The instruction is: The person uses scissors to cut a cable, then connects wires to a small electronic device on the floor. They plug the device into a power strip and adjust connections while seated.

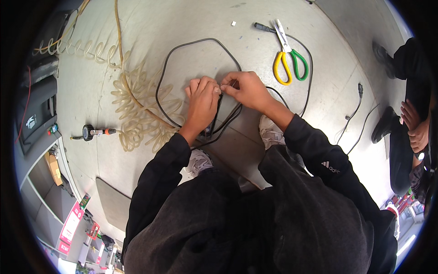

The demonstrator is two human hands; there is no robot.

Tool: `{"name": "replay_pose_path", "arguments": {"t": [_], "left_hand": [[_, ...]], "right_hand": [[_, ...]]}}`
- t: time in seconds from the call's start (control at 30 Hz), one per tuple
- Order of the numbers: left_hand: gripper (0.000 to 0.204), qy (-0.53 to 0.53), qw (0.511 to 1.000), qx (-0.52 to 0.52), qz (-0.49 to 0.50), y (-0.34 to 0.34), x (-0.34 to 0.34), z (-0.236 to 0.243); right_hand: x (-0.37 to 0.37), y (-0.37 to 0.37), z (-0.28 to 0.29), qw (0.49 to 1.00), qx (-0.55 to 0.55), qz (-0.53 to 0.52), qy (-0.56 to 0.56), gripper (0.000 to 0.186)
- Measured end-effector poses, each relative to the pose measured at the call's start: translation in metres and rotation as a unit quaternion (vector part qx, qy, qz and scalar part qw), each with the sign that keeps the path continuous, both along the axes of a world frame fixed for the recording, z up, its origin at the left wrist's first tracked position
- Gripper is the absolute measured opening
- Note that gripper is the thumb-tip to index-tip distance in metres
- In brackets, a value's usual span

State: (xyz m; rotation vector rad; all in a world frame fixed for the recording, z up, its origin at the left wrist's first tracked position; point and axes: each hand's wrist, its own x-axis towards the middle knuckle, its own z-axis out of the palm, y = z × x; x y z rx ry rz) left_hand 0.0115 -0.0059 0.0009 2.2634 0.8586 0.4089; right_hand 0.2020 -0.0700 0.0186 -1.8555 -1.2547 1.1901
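Two hands [203,102] [248,89], grip narrow, seemingly pinch the black cable [213,39] between them.

Pale grey floor [196,23]; grey shelving [44,200] along left.

shiny metal scissor blades [283,40], smooth plastic handles [276,66]; cable [156,93] seemingly matt plastic

The left hand [204,101] is covering part of the black cable [207,39] and partly hiding a dark object [208,133]. At the right edge of the floor [335,68], a co-worker [404,59] is being cut off. A white scrap [233,23] is looking unidentifiably small.
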Motion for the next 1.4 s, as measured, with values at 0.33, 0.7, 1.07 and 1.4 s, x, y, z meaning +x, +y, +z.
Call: {"name": "replay_pose_path", "arguments": {"t": [0.33,0.7,1.07,1.4], "left_hand": [[0.011,0.002,1.0,0.012,-0.013,0.001,-0.001,-0.001],[0.01,-0.001,1.0,-0.005,-0.024,0.002,-0.007,0.002],[0.013,-0.025,0.999,-0.029,-0.007,0.0,-0.003,0.0],[0.008,-0.022,0.999,0.041,0.011,-0.002,0.0,0.007]], "right_hand": [[0.003,0.003,-0.018,0.996,0.01,-0.034,0.087,0.017],[0.065,0.026,-0.004,0.978,0.011,-0.136,0.156,0.013],[0.13,-0.062,-0.004,0.901,-0.096,-0.139,-0.4,0.048],[0.134,-0.058,-0.015,0.905,-0.078,-0.113,-0.402,0.053]]}}
